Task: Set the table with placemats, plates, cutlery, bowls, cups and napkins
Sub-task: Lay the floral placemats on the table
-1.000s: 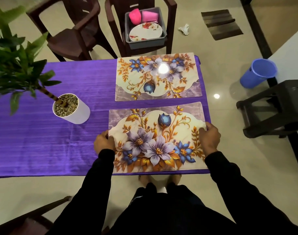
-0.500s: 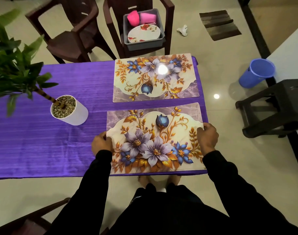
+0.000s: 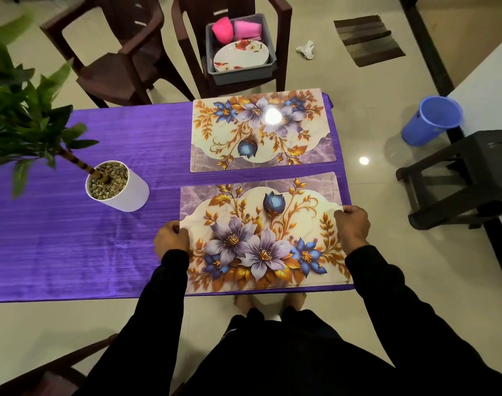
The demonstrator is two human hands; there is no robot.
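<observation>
Two floral placemats are lying on the purple tablecloth [image 3: 72,224] at the right end of the table, one behind the other with a thin strip of cloth showing between them. Far placemat [image 3: 261,130] is lying flat with a bright light glare sitting on its flowers. Near placemat [image 3: 264,235] is reaching right to the table's front edge, and both hands are gripping it: left hand [image 3: 171,241] is pinching the left edge, right hand [image 3: 354,225] is pinching the right edge, thumbs on top and the other fingers tucked out of sight, so can't tell if that mat is fully down or slightly lifted.

Behind the table a grey tub [image 3: 241,50] is sitting on a dark chair [image 3: 229,30], holding a flowered plate [image 3: 241,57] and two pink cups [image 3: 235,30]; whatever else is in there is hidden under them. White pot [image 3: 118,187] with pebbles is standing left of the mats, its plant [image 3: 21,110] blurring and getting cut off by the frame. Blue bucket [image 3: 431,120] is tilting on the floor at right beside a dark stool [image 3: 467,178]. Black sleeves are covering both arms.
</observation>
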